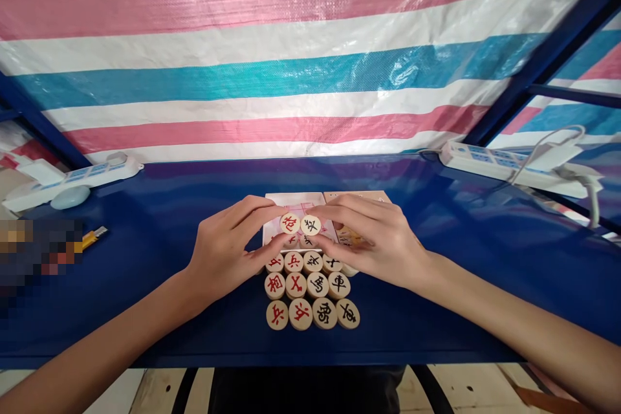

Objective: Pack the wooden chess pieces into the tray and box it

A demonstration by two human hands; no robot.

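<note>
Between thumb and fingers, my left hand point(237, 239) grips a round wooden piece with a red character point(290, 223). My right hand point(371, 236) pinches a matching piece with a black character point(311, 225). The two pieces sit side by side over an open white box point(274, 202), where more pieces show partly beneath them. Nearer the front, several pieces stand in rows, red characters point(277, 315) on the left and black characters point(348, 314) on the right. My hands partly hide the box and the back row.
A printed box panel point(381, 196) lies behind my right hand. Power strips stand at the left point(82, 176) and right point(514, 168) of the blue table point(194, 343). A computer mouse point(70, 196) and a yellow cutter point(94, 238) lie at the left.
</note>
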